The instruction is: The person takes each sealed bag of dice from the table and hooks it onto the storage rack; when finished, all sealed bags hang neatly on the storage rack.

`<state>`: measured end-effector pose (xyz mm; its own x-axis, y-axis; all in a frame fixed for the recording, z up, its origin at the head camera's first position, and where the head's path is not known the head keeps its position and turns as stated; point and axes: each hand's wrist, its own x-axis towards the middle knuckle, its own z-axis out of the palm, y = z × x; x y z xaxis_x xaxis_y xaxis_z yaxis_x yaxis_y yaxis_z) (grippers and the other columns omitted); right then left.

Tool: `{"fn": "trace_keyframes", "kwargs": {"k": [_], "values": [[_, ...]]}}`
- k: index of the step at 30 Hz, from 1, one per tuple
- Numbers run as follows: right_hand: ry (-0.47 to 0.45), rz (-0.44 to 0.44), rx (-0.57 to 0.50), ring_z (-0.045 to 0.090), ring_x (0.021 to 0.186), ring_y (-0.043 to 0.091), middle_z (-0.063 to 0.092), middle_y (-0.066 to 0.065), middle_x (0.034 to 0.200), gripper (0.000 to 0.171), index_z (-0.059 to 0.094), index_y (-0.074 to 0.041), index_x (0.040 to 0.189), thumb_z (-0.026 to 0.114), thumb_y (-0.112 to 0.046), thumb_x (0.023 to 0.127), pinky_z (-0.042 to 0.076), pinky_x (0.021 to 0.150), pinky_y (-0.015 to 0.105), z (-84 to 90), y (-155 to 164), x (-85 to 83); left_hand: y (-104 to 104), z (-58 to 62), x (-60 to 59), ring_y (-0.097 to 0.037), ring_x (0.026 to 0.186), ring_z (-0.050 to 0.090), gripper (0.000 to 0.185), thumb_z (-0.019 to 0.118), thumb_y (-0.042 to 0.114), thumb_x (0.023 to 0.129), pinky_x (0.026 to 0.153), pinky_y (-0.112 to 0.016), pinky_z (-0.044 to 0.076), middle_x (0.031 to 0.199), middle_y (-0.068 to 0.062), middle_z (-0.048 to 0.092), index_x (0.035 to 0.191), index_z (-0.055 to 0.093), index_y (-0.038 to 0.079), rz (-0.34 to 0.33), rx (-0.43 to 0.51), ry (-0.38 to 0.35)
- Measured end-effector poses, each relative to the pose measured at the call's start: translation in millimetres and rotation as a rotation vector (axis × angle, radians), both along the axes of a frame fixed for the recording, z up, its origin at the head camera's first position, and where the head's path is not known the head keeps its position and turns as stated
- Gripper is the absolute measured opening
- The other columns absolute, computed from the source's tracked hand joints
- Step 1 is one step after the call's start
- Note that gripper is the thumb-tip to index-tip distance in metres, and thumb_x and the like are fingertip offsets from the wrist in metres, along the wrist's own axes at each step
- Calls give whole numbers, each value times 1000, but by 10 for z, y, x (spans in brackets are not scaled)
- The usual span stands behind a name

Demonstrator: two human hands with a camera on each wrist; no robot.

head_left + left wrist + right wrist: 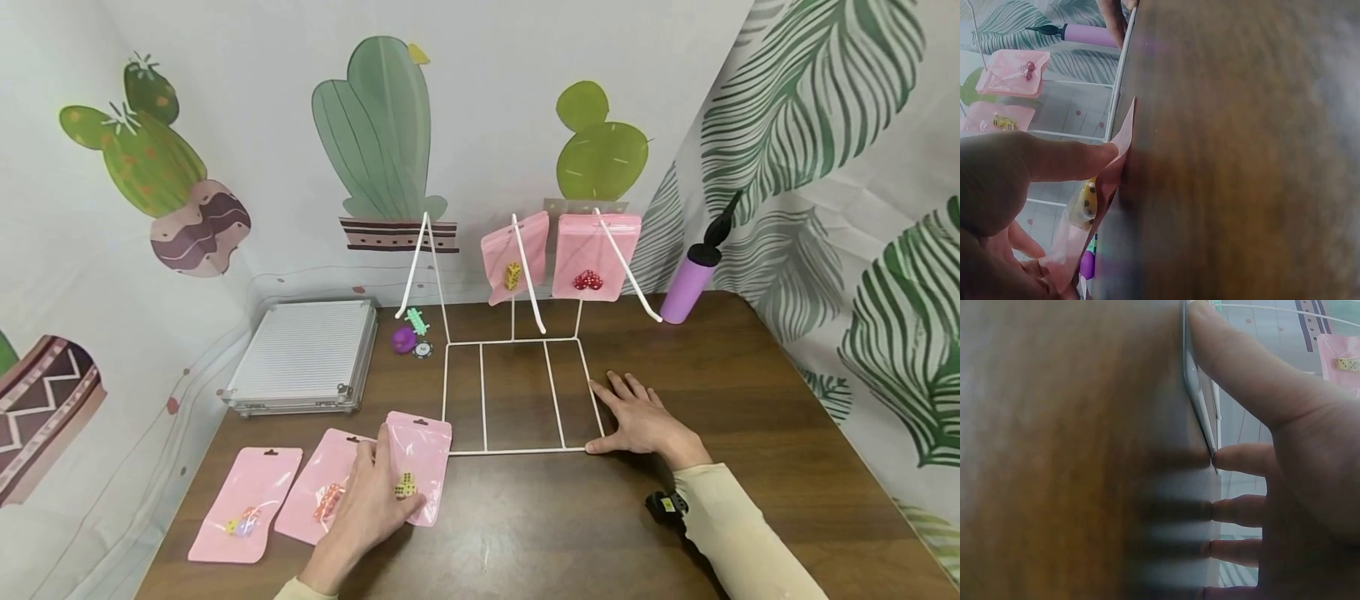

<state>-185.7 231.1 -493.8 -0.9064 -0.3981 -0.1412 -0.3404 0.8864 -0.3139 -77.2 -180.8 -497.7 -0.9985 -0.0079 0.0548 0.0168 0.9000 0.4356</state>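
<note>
On the white rack (517, 452), pink packets (588, 246) hang from two hooks (528, 275); seemingly left: two flat packets (247, 487) on desk (540, 525), third packet (426, 457) pinched by left fingers (383, 454), right fingers (609, 398) spread.

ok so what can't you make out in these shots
- Middle pink packet: head view, right part covered by the left hand.
- Held pink packet: head view, most of its left edge behind that hand.
- Silver case: head view, contents hidden by its closed lid.
- Hanging packet: right wrist view, cut off by the right edge.
- Tabletop: left wrist view, grain blurred.
</note>
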Motion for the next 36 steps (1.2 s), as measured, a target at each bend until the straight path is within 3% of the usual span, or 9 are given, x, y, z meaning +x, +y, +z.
{"fn": "trace_keyframes", "kwargs": {"k": [5, 10, 18, 23, 27, 36], "values": [[3, -1, 7, 17, 140, 55, 23, 31, 155, 111, 33, -9, 152, 75, -68, 67, 20, 104, 77, 2, 2, -12, 25, 12, 12, -18, 74, 53, 125, 92, 22, 56, 62, -28, 50, 118, -19, 42, 153, 16, -2, -6, 65, 10], [-2, -1, 11, 17, 141, 55, 23, 31, 155, 111, 33, -10, 152, 74, -68, 68, 20, 105, 76, 8, 1, -7, 38, 16, 17, -17, 71, 54, 127, 92, 19, 56, 58, -25, 49, 120, -18, 40, 154, 14, 1, -12, 75, 21], [-3, 4, 2, 18, 140, 55, 23, 31, 155, 110, 33, -9, 152, 75, -67, 68, 20, 104, 77, 20, 3, 11, 33, 30, 31, -16, 71, 53, 124, 91, 17, 58, 59, -26, 50, 117, -16, 40, 155, 15, 4, -40, 83, 58], [-8, 3, -1, 17, 141, 55, 23, 31, 155, 110, 32, -9, 152, 74, -68, 68, 20, 104, 76, 22, -2, 16, 17, 88, 26, -16, 70, 53, 122, 92, 18, 58, 57, -26, 50, 115, -15, 41, 155, 19, 8, -64, 83, 103], [-9, 2, 1, 17, 140, 56, 22, 31, 155, 111, 32, -9, 152, 74, -68, 68, 20, 104, 76, 19, -3, 14, 19, 128, 15, -16, 75, 52, 121, 94, 20, 56, 63, -30, 52, 112, -14, 42, 154, 22, 10, -75, 79, 142], [-1, 1, 1, 18, 140, 55, 22, 31, 155, 110, 32, -10, 152, 74, -68, 68, 20, 104, 77, 4, 5, 9, 70, 239, 5, -11, 76, 48, 123, 95, 23, 55, 66, -29, 54, 111, -12, 43, 154, 22, 10, -111, 80, 180]]}}
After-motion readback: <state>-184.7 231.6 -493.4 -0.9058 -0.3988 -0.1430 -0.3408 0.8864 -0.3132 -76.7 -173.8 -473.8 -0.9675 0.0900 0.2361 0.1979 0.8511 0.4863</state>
